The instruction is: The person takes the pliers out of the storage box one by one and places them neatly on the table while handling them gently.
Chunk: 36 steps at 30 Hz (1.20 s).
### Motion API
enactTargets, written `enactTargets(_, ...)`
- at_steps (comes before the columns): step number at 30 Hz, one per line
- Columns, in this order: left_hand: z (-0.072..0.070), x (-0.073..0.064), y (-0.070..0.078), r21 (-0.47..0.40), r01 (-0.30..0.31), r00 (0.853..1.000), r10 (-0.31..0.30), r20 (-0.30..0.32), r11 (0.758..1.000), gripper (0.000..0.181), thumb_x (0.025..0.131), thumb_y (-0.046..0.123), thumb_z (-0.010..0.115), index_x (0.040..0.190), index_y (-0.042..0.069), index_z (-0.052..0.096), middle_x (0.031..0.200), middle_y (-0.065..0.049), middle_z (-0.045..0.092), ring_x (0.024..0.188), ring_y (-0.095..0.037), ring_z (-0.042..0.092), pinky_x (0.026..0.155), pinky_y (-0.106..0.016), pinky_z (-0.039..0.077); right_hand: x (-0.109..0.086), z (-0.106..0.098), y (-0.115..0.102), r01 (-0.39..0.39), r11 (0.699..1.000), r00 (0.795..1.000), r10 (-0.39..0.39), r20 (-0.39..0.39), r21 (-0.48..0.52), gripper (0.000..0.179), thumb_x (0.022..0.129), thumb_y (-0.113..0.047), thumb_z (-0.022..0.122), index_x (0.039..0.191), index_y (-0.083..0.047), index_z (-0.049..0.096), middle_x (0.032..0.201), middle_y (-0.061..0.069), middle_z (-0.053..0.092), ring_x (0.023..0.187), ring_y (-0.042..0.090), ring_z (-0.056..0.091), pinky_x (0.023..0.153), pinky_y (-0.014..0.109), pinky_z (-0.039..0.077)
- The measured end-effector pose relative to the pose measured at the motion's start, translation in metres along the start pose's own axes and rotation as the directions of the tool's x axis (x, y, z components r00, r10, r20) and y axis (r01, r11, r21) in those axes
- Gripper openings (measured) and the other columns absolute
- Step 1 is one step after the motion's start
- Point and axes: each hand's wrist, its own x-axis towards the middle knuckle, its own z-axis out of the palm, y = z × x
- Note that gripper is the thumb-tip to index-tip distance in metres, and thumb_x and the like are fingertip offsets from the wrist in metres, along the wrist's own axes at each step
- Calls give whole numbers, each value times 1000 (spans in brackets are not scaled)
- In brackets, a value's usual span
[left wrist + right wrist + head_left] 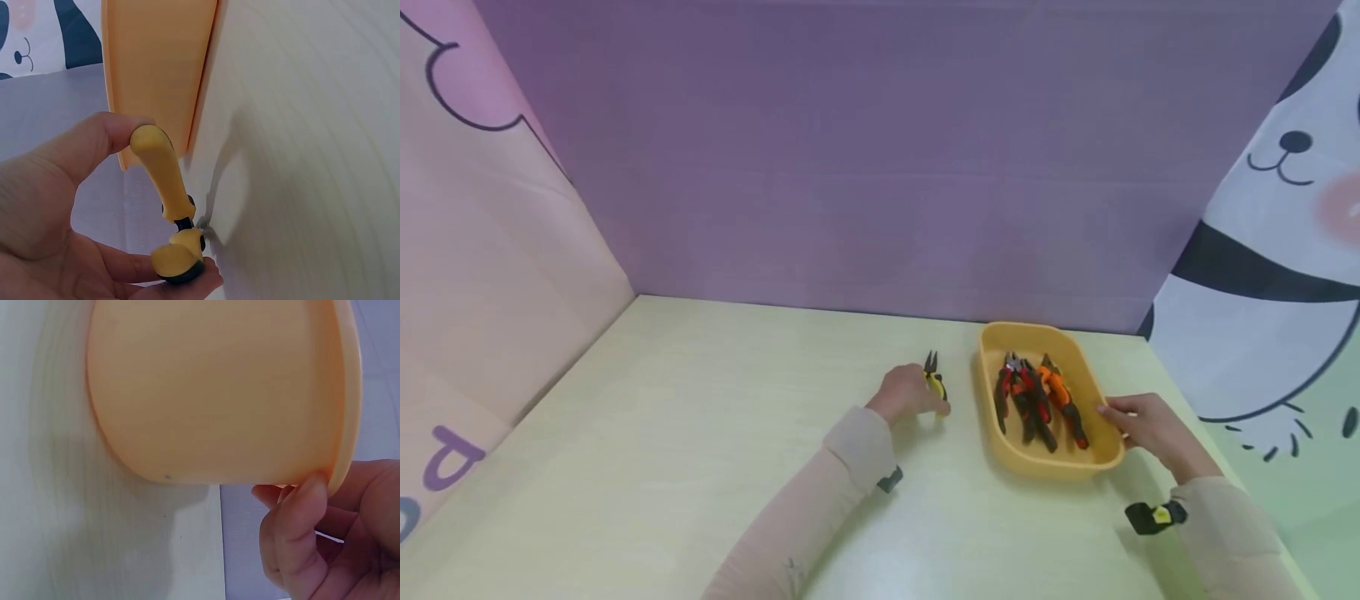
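Observation:
My left hand (912, 392) grips a pair of pliers (936, 385) with yellow and black handles, the dark pointed jaws facing away from me. In the left wrist view the thumb presses one yellow handle (159, 169) and the fingers lie against the other, close over the table. My right hand (1142, 423) pinches the right rim of a yellow plastic bin (1051, 468); the right wrist view shows the thumb and fingers at that rim (350, 412). Several pliers lie in the bin, some with red and black handles (1026, 398) and one with orange and black handles (1062, 398).
The bin stands on a pale wood-grain table (700, 433), near its back right. A purple backdrop (880, 167) rises behind the table edge. Printed panels stand at both sides, the right one with a panda (1262, 350). Each wrist wears a dark camera mount.

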Motion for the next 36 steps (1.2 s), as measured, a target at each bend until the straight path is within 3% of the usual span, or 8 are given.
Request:
enactTargets(5,3,4,-1,61,-10,1000,11,-15,998,40,69,40,79,82,10,57,77,-2,58,71,-18,53,63,-28,45,3,0,-2,-14,1000,1000,14,-1,-3,51,99,-24,50,127,17,43,108,29,62,76,17,62,65,32,54)
enactTargets(10,12,7,-1,115,4,1000,-2,-10,993,40,69,43,78,78,12,56,73,0,57,68,-16,51,60,-26,42,4,4,2,-30,1000,1000,30,5,5,52,98,-26,50,128,17,43,105,26,64,75,16,62,65,31,54)
enactTargets(22,25,2,13,243,44,999,-39,-27,969,50,72,60,69,74,11,62,91,-7,63,92,-20,55,86,-31,47,-1,4,7,-34,999,999,33,17,18,56,97,-29,52,129,16,42,107,27,63,78,17,63,67,33,54)
enactTargets(29,28,1,18,313,74,997,-64,-44,947,59,70,62,70,86,5,67,103,-12,62,94,-22,54,83,-31,49,0,1,3,-17,1000,1000,18,14,-24,54,98,-28,51,128,16,43,106,27,64,77,17,62,65,32,54)
enactTargets(36,29,0,22,247,115,993,-105,-54,962,61,68,57,76,94,3,66,110,-18,55,87,-22,53,68,-30,51,0,-1,-1,-23,999,1000,23,1,-31,53,98,-26,50,128,17,42,105,28,63,76,16,62,64,32,54)
